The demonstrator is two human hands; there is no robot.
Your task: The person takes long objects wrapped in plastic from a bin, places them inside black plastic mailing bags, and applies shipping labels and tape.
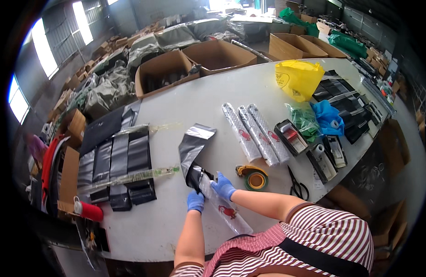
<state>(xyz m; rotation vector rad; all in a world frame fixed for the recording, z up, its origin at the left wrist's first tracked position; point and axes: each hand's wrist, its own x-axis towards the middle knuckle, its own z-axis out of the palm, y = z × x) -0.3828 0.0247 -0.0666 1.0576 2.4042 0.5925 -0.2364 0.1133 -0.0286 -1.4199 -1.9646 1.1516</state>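
Observation:
Both hands wear blue gloves. A roll in clear bubble wrap with a red print lies slanted near the table's front edge. Its far end is in the mouth of a black plastic bag, which stretches away, flat and bent, across the table. My left hand is closed on the bag's edge beside the roll. On the roll's other side my right hand grips it near the bag's mouth, thumb raised. Right of it lie a yellow tape dispenser and black scissors. Farther off lie three similar wrapped rolls.
Black bags bound with clear tape lie at left, near a red bottle. Small black boxes, blue plastic and a yellow bag occupy the right. Open cartons line the table's far edge.

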